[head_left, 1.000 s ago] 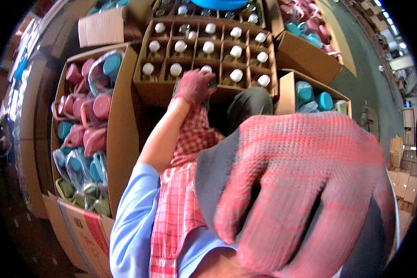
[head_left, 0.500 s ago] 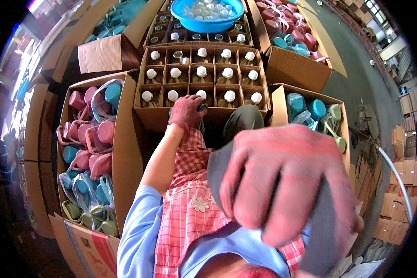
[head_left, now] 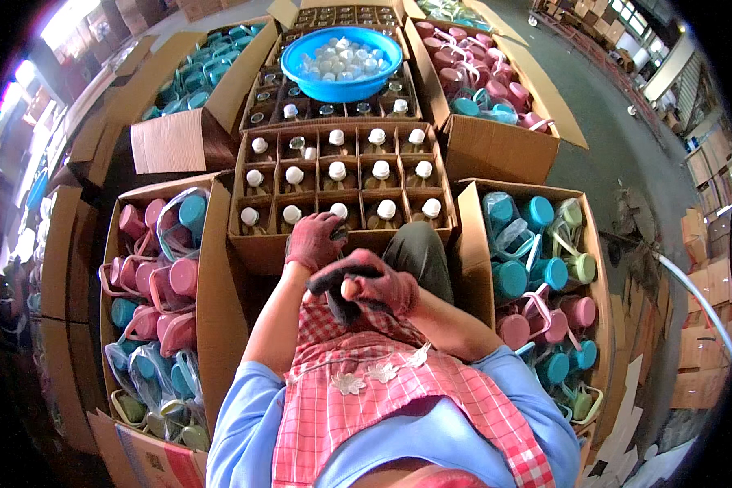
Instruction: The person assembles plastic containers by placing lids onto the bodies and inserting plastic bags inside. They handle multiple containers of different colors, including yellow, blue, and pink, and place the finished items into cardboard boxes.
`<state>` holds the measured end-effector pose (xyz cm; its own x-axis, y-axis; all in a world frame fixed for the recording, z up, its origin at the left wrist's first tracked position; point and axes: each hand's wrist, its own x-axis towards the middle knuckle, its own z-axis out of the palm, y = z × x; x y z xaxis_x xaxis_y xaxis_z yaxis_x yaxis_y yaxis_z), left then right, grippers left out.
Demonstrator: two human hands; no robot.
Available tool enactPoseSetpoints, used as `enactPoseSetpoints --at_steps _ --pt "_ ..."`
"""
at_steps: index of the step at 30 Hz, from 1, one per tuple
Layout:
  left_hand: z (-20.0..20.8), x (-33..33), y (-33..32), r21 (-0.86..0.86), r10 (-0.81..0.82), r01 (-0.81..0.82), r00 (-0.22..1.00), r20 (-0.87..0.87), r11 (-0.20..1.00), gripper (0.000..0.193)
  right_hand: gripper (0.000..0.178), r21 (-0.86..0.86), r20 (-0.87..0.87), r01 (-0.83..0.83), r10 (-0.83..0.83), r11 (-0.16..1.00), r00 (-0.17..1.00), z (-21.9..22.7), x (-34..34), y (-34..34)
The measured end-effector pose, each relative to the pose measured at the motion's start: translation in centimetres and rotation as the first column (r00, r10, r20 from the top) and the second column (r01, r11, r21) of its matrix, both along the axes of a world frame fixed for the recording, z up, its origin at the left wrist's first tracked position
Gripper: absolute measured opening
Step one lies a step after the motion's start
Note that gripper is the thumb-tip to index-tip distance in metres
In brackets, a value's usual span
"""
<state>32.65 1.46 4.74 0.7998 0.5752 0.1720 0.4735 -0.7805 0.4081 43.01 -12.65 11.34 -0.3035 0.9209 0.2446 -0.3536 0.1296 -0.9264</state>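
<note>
My left hand (head_left: pixel 315 237), in a red glove with a dark palm, rests at the near edge of a divided carton (head_left: pixel 260 248). Its fingers are curled, and what they hold, if anything, is hidden. Just beyond it stands a clear bottle with a white cap (head_left: pixel 338 211), one of several upright in the cells. My right hand (head_left: pixel 370 285), gloved alike, hovers over my lap just right of the left hand. Its fingers are apart, a bare fingertip pokes out of the glove, and I see nothing held. In the back row, one bottle (head_left: pixel 298 143) has no cap on its mouth.
A blue basin (head_left: pixel 342 88) of white caps sits on another bottle carton behind. Cartons of pink, teal and green lidded cups stand at left (head_left: pixel 220 285) and right (head_left: pixel 473 252). More cup cartons (head_left: pixel 504 150) flank the basin. A pale hose (head_left: pixel 695 297) lies at right.
My right hand has dropped from close to the camera down to my lap, beside the left hand. The left hand stays at the carton's edge. The view has tilted and shows more of the back.
</note>
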Motion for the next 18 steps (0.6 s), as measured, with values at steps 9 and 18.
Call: enactPoseSetpoints --at_steps 9,18 --pt "-0.6 0.6 0.2 0.030 0.003 -0.002 0.999 -0.033 1.000 0.042 0.058 -0.162 -0.147 0.049 -0.073 0.986 0.986 -2.6 2.1 -4.3" --pt "-1.8 0.3 1.3 0.032 -0.002 0.002 1.000 0.012 0.999 0.044 0.049 -0.418 -0.226 0.234 -0.350 0.878 0.909 -5.9 2.3 -9.8"
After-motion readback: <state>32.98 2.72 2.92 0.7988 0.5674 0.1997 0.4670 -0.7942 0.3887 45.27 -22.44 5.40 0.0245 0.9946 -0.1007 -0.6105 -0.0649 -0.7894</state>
